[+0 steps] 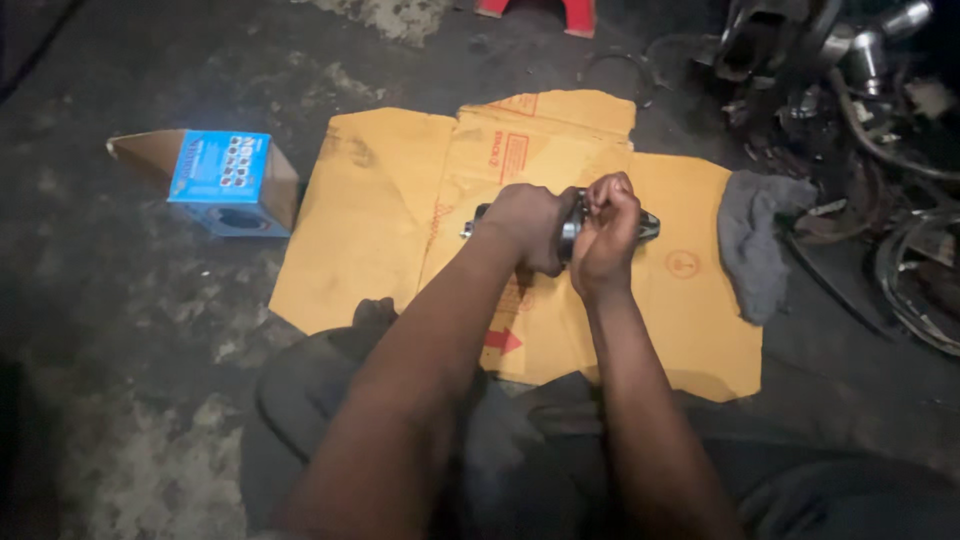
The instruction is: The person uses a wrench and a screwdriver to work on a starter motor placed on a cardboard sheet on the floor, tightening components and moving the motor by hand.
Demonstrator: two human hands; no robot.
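Observation:
A shiny metal part (570, 228) with a round flange and shaft ends sticking out both sides is held above a flattened sheet of brown cardboard (390, 220). My left hand (528, 224) wraps around its left side. My right hand (607, 232) is closed in a fist on its right side, fingers curled over the flange. Only the two tips and a strip of the flange show between my hands.
An open blue and brown box (215, 180) lies on its side on the dark, stained floor at left. A grey rag (758, 235) sits at the cardboard's right edge. Dark machine parts, hoses and rings (860, 90) crowd the upper right. Something red (560, 10) stands at the top.

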